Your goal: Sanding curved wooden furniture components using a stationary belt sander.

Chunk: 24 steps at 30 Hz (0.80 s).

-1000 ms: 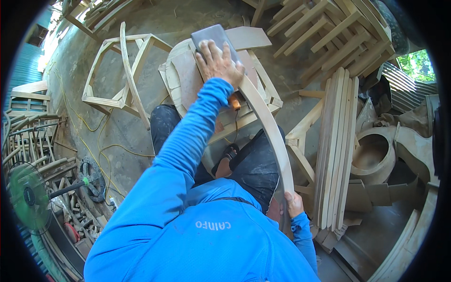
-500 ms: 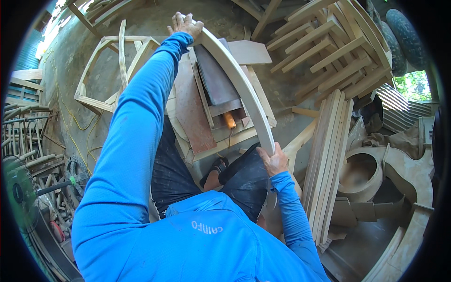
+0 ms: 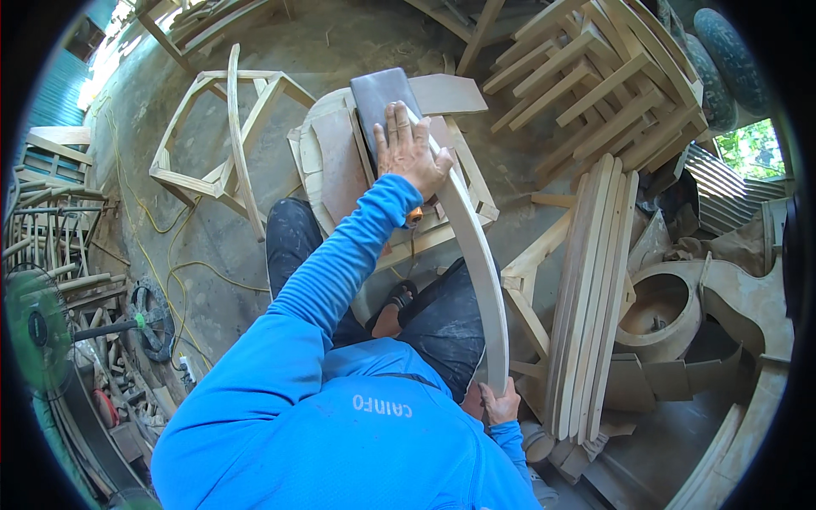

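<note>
A long curved wooden slat [image 3: 478,242] runs diagonally from the bench toward my right side. My left hand [image 3: 406,151] straddles its far part, fingers stretched forward on one side and thumb on the other. Under those fingers lies a dark grey flat-topped piece [image 3: 380,89], its middle covered by my hand. Low at the slat's near end, my right hand [image 3: 500,401] grips it between thumb and fingers. An orange handle-like part [image 3: 414,218] shows just beyond my left wrist. All this rests on a low wooden bench [image 3: 433,248] in front of my knees.
Left of the bench stands an angular wooden frame [image 3: 189,180], with a yellow cord [image 3: 174,270] on the floor. Long planks [image 3: 586,297] lean at the right, before a slatted wooden stack [image 3: 595,85]. A green fan [image 3: 38,327] is at far left; a round-holed wooden form [image 3: 659,310] sits right.
Both hands and the slat have moved nearer to me. My left hand has come down over the grey piece, my right hand back beside my hip. My head view has shifted slightly.
</note>
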Available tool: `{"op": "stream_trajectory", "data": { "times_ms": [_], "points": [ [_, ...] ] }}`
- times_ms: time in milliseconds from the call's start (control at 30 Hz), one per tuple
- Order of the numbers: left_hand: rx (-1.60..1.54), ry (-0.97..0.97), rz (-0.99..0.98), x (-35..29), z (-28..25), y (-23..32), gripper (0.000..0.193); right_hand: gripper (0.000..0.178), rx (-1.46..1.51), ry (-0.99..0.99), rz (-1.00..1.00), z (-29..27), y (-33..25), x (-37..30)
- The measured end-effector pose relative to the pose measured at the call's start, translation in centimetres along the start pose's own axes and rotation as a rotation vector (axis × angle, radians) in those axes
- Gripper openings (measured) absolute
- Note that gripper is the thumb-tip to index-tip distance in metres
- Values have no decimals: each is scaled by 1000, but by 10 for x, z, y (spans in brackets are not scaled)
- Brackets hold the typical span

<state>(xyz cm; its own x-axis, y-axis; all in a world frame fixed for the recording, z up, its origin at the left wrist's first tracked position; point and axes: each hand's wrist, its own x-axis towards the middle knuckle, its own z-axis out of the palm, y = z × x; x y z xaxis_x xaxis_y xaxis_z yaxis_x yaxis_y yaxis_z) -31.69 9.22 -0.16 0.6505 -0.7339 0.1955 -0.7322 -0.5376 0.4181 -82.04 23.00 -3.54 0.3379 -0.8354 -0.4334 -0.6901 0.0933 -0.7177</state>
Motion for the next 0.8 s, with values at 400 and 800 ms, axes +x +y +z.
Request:
{"op": "stream_trajectory", "data": {
  "times_ms": [400,800],
  "points": [
    [90,-11,-114,171,-2,-136,76,44,-440,180,-462,46,-125,160],
    [102,-157,-236,169,-35,-96,86,47,-497,156,-751,55,-181,210]
  ]
}}
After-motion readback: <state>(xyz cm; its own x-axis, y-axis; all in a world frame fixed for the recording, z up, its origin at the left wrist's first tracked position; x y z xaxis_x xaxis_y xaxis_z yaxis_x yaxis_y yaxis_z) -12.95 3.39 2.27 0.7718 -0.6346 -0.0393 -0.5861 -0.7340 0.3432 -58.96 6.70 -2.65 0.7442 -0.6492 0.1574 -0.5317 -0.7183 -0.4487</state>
